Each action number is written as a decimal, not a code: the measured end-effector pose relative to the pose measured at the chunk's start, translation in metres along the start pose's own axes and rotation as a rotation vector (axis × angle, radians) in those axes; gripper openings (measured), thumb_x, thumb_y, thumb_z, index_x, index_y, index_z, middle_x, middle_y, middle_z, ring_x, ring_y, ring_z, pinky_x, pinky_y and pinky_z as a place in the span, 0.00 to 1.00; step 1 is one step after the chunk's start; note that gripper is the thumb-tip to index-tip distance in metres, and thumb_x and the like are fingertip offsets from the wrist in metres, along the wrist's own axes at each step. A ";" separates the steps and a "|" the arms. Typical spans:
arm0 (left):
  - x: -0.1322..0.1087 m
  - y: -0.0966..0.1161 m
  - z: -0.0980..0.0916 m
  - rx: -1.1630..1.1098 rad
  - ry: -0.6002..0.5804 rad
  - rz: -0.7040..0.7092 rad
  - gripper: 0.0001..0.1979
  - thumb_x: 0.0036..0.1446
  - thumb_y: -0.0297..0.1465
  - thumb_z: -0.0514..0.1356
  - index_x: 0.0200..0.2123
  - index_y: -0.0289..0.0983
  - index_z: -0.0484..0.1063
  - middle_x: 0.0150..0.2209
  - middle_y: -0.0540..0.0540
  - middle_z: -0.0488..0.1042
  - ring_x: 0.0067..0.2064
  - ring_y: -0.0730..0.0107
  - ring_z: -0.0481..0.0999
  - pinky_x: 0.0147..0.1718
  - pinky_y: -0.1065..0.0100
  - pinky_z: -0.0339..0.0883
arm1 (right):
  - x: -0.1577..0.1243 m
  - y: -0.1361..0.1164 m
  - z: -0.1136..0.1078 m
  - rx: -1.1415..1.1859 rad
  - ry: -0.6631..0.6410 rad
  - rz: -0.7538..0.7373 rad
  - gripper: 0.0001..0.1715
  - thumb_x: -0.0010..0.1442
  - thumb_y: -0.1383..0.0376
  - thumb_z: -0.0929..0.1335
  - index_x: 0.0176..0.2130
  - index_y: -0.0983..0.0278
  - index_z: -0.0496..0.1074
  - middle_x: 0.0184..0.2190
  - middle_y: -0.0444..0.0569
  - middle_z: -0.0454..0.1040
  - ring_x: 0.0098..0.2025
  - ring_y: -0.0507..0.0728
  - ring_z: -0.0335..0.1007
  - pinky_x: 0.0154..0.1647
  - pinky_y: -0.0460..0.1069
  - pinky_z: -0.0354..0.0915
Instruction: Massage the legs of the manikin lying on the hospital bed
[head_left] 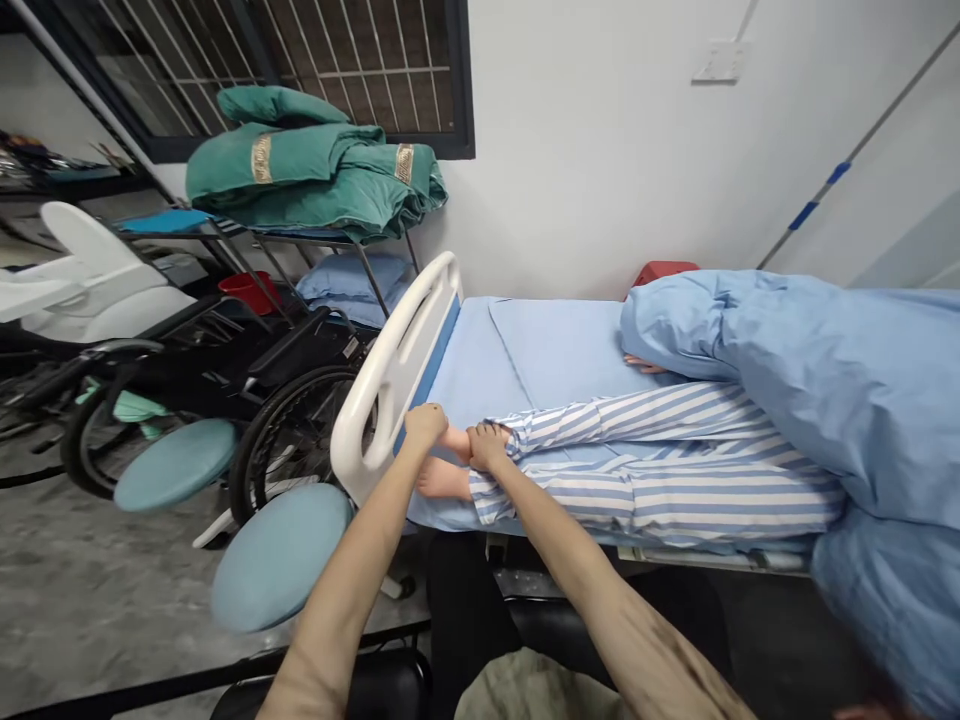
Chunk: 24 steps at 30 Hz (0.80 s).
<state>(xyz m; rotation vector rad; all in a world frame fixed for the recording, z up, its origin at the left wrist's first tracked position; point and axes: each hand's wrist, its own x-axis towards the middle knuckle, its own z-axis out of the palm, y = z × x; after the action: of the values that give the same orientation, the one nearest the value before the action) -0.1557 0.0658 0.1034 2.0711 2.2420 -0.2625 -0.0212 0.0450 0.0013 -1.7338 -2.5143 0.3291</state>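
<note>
A figure lies on a hospital bed in blue-and-white striped trousers, bare feet toward the footboard; I cannot tell if it is a person or a manikin. My left hand is closed around the toe end of the far foot, close to the footboard. Wrapped over the ankle of the same leg, just at the trouser cuff, is my right hand. Beside it lies the near foot, which neither hand appears to grip. A blue quilt covers the upper body, and one hand peeks out from its edge.
The white footboard rises left of my hands. Beyond it stand a wheelchair, two round stools and a rack with folded green quilts. A red container shows behind the bed.
</note>
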 end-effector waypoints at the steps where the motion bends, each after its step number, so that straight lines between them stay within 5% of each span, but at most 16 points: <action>1: 0.006 0.002 -0.001 0.027 -0.018 0.012 0.20 0.57 0.33 0.49 0.47 0.31 0.73 0.45 0.30 0.74 0.48 0.56 0.75 0.44 0.62 0.66 | 0.001 0.000 0.001 0.004 0.009 0.002 0.29 0.50 0.62 0.68 0.51 0.67 0.63 0.50 0.57 0.66 0.53 0.63 0.59 0.59 0.57 0.45; 8: 0.030 0.015 0.003 0.168 -0.128 0.096 0.20 0.57 0.33 0.49 0.46 0.32 0.75 0.42 0.30 0.76 0.47 0.56 0.75 0.42 0.63 0.67 | 0.004 0.003 0.006 -0.012 0.017 -0.008 0.31 0.48 0.63 0.69 0.51 0.67 0.62 0.50 0.56 0.65 0.53 0.63 0.58 0.60 0.58 0.43; 24: 0.022 0.003 0.018 -0.051 0.013 0.101 0.20 0.57 0.28 0.46 0.46 0.31 0.73 0.44 0.31 0.74 0.47 0.56 0.75 0.43 0.61 0.67 | 0.004 0.004 0.004 -0.061 -0.024 -0.011 0.28 0.51 0.63 0.66 0.51 0.65 0.61 0.50 0.55 0.65 0.52 0.61 0.57 0.57 0.57 0.46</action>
<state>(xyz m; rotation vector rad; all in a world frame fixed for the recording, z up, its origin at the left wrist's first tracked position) -0.1556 0.0839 0.0814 2.1577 2.1191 -0.1841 -0.0196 0.0500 -0.0039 -1.7472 -2.5758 0.2777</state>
